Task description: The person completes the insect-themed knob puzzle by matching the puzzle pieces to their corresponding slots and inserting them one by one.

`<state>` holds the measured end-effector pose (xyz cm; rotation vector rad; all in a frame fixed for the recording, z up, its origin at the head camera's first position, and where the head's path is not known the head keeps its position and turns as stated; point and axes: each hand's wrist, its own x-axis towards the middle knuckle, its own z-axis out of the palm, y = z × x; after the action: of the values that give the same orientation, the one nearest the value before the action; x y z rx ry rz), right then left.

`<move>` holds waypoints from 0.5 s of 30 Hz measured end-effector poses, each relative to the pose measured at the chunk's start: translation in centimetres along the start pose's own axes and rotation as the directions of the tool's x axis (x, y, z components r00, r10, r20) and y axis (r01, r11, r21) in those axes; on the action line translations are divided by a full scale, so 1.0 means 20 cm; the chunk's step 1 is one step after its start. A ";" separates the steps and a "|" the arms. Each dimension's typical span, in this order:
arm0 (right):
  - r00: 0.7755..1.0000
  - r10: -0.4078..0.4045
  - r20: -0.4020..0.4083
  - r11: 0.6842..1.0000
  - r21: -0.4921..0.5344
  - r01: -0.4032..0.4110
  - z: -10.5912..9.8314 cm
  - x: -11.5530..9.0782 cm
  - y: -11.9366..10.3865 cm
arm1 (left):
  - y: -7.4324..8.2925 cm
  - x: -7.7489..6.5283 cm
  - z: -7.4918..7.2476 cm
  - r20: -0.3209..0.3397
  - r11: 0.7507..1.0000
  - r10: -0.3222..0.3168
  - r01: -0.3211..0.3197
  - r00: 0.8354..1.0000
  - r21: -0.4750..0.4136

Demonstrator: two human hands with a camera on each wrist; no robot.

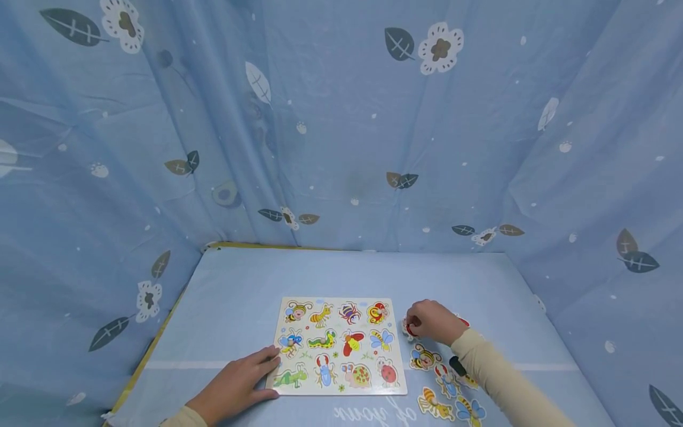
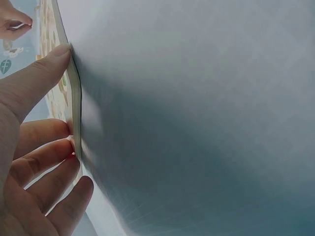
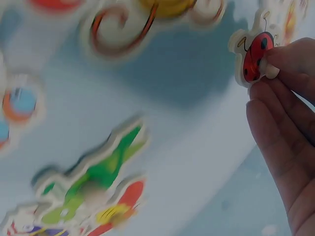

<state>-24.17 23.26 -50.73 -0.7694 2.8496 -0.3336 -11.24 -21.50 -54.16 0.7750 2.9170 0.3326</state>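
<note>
A puzzle board (image 1: 373, 391) printed with colourful insects lies flat on the table. My left hand (image 1: 242, 379) is at its left edge. In the left wrist view the thumb (image 2: 54, 59) touches the board's edge (image 2: 75, 93), with the other fingers spread close along it. Just beyond the board's right side, my right hand (image 1: 434, 322) pinches a red ladybug puzzle piece (image 3: 256, 54) by its small knob. Thumb and fingertips partly cover the ladybug in the right wrist view. Near that hand lies a bee piece (image 1: 423, 357).
Loose pieces lie right of the board, including a stag beetle piece (image 1: 447, 381), an orange-striped insect piece (image 1: 434, 404) and a blue-winged piece (image 1: 470, 410). The right sleeve (image 1: 501, 367) hides some. A green insect piece (image 3: 98, 182) overlaps others. Patterned blue curtains (image 1: 341, 148) surround the table.
</note>
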 end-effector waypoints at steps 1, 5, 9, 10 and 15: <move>0.999 -0.037 -0.005 0.999 -0.011 0.037 0.01 0.00 -0.02 | 0.00 0.00 0.00 -0.002 1.000 0.001 -0.001 1.000 0.003; 0.986 -0.165 -0.003 0.986 -0.029 0.165 0.04 -0.03 -0.12 | 0.00 0.00 0.00 0.000 1.000 -0.002 0.002 1.000 0.008; 0.968 -0.251 0.026 0.968 -0.015 0.252 0.10 -0.04 -0.19 | 0.00 0.00 0.01 -0.006 1.000 0.003 -0.003 1.000 0.011; 0.963 -0.267 0.031 0.963 -0.013 0.268 0.11 -0.04 -0.20 | 0.00 0.00 0.01 -0.008 1.000 0.004 -0.004 1.000 0.011; 0.953 -0.298 0.063 0.955 0.013 0.298 0.15 -0.06 -0.27 | 0.01 0.00 0.00 -0.002 1.000 -0.002 0.002 1.000 0.003</move>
<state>-20.03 18.80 -52.10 -1.1903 2.6698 -0.3453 -11.17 -21.39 -54.13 0.7727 2.9204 0.3288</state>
